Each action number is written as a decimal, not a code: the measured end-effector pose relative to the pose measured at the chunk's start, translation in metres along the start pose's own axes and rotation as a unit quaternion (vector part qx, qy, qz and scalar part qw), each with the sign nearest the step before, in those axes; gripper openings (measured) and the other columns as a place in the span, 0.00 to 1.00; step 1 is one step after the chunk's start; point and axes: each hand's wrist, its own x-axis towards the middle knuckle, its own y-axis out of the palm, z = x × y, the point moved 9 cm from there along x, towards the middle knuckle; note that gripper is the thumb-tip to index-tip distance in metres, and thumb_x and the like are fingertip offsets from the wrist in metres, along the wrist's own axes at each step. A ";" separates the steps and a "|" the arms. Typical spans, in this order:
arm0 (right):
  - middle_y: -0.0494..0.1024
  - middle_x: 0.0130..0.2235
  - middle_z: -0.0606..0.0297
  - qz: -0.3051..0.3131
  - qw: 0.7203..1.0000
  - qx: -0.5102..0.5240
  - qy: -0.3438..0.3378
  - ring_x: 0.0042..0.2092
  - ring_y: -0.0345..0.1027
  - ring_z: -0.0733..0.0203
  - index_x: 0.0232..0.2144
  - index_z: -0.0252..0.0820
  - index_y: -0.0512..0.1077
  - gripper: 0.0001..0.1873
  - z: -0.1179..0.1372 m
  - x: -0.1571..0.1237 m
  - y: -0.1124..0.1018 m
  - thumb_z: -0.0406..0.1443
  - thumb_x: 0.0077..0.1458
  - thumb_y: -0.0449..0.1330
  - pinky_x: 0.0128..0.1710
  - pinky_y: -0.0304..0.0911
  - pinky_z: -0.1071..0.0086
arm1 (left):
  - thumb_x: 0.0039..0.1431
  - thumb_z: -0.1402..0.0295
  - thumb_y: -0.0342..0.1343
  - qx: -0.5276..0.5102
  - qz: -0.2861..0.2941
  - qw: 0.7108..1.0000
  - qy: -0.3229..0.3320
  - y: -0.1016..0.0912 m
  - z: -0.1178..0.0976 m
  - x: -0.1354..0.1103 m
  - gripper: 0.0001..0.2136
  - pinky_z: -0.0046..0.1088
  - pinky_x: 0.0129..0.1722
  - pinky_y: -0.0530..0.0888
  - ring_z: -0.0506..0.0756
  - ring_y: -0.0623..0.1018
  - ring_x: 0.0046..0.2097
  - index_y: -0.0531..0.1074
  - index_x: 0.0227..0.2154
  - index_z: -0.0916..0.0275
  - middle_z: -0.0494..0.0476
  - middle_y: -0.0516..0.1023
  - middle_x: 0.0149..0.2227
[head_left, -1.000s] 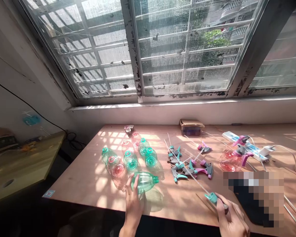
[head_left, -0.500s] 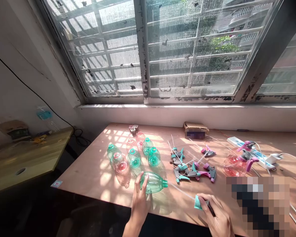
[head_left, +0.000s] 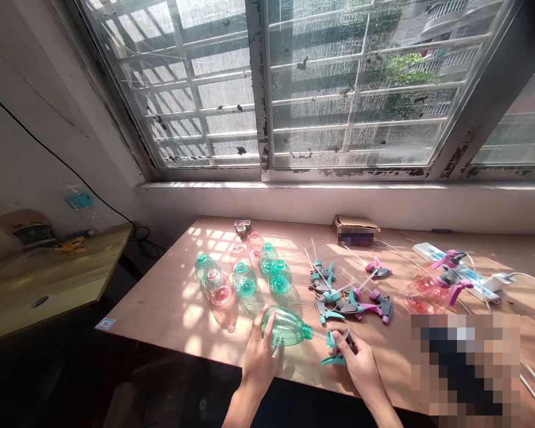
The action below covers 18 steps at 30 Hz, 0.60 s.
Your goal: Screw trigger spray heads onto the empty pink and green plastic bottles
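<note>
My left hand grips a clear green bottle lying on its side, its neck pointing right. In my right hand is a grey and teal spray trigger head, its collar facing the bottle. The head's thin tube reaches into the bottle's mouth, and a short gap separates collar from neck. Beyond my hands stand several open green bottles and pink bottles. To their right lies a heap of loose spray heads, teal and pink, with tubes attached.
At the right lies a pink bottle with a spray head fitted, beside a white power strip with cables. A cardboard box and small dark containers sit at the back. Another table is at the left.
My right hand has moved left with the spray head, and most of its tube has gone into the bottle. My left hand and the bottle have shifted slightly right.
</note>
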 end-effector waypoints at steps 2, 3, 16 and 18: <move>0.81 0.28 0.65 0.035 0.998 0.052 0.020 0.31 0.78 0.48 0.40 0.45 0.81 0.30 -0.005 0.006 0.020 0.62 0.50 0.71 0.32 0.78 0.59 | 0.66 0.78 0.58 -0.021 0.009 1.000 -0.009 0.002 0.002 0.000 0.41 0.57 0.66 0.74 0.71 0.68 0.72 0.45 0.76 0.54 0.73 0.65 0.72; 0.81 0.29 0.65 0.047 0.996 0.071 0.026 0.31 0.78 0.48 0.41 0.45 0.81 0.31 -0.006 0.009 0.027 0.61 0.47 0.73 0.33 0.78 0.58 | 0.66 0.76 0.60 -0.034 0.014 0.999 -0.013 0.002 0.002 0.000 0.43 0.58 0.66 0.73 0.71 0.67 0.73 0.43 0.77 0.54 0.73 0.66 0.72; 0.82 0.34 0.66 0.109 0.990 0.089 0.026 0.38 0.78 0.50 0.41 0.47 0.79 0.20 0.000 0.013 0.038 0.49 0.51 0.77 0.39 0.76 0.62 | 0.75 0.57 0.52 -0.267 0.072 0.945 -0.176 0.001 0.029 0.009 0.30 0.51 0.67 0.73 0.66 0.71 0.71 0.54 0.75 0.54 0.69 0.70 0.71; 0.84 0.35 0.65 0.111 0.989 0.091 0.033 0.39 0.79 0.49 0.43 0.46 0.80 0.22 -0.004 0.012 0.038 0.49 0.51 0.77 0.41 0.76 0.60 | 0.75 0.57 0.53 -0.288 0.078 0.938 -0.176 0.001 0.028 0.014 0.24 0.55 0.67 0.71 0.66 0.74 0.69 0.65 0.70 0.55 0.67 0.74 0.68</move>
